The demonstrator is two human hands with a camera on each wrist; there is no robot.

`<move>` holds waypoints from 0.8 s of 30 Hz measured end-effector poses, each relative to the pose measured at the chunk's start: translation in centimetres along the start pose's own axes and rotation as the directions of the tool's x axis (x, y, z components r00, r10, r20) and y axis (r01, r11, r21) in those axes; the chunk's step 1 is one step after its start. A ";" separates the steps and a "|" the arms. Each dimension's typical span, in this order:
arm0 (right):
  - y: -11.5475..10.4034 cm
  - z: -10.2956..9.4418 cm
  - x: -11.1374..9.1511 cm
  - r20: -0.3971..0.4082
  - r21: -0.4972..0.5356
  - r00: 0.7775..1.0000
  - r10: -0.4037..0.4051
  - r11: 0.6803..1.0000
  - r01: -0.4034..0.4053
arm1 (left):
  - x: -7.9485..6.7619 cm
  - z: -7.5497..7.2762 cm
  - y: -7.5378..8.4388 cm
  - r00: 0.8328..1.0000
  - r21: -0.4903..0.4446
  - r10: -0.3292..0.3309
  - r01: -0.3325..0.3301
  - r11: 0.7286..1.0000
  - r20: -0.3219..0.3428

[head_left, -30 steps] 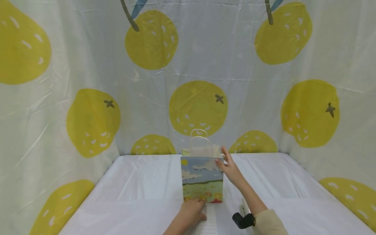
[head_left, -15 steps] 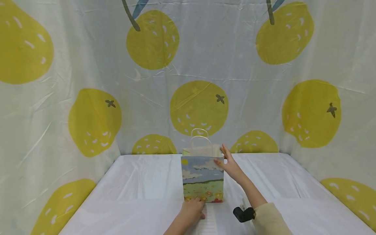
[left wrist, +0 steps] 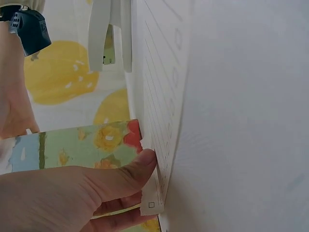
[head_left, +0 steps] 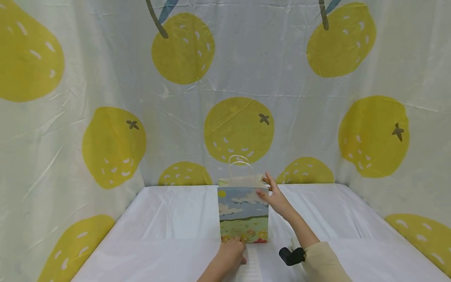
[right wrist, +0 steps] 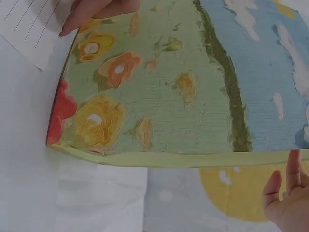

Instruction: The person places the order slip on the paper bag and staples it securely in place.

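A paper gift bag (head_left: 243, 215) with a painted meadow and sky stands upright, its white handles raised. My right hand (head_left: 278, 199) holds its upper right edge, thumb on the front and the other fingers at the side. In the right wrist view some fingertips (right wrist: 292, 166) touch the bag's narrow side. My left hand (head_left: 230, 252) is low at the bag's front. It pinches the near-bag end of a lined paper strip (left wrist: 164, 96), thumb on top and fingers partly hidden behind. The strip runs along the table away from the bag's base.
A white table (head_left: 169, 250) spreads beneath, with a lemon-print curtain (head_left: 239, 58) behind and at both sides. Under the right forearm lies a white object (left wrist: 104, 29), partly hidden, its kind unclear. A black camera (head_left: 292, 256) sits on the right wrist.
The right hand's fingers have shifted slightly at the bag's top edge. Bag, strip and left hand stay almost where they were.
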State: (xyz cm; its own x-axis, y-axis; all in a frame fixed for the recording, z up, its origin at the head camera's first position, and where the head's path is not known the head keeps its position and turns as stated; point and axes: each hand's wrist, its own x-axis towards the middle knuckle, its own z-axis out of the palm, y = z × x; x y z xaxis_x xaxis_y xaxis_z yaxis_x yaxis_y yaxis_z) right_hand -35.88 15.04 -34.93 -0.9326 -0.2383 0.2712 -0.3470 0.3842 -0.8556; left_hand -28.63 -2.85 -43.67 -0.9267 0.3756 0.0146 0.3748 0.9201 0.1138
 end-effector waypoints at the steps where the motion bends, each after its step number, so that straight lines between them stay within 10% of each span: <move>1: 0.0 0.0 0.0 -0.005 0.004 1.000 0.003 1.000 -0.003 | 0.0 0.0 0.0 1.000 -0.009 0.004 -0.004 1.000 -0.003; 24: 0.2 0.6 -0.2 -0.080 -0.009 0.991 -0.111 0.994 0.110 | 0.0 -0.3 0.1 0.988 -0.214 0.048 -0.080 0.974 -0.147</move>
State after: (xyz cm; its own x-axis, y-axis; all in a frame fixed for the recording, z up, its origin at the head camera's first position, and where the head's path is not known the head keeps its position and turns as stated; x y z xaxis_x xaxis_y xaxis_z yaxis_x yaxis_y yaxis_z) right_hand -35.68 14.59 -35.46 -0.8933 -0.2072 0.3988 -0.4487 0.3634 -0.8164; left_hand -28.58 -2.77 -43.36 -0.9017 0.3994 0.1657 0.4323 0.8421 0.3224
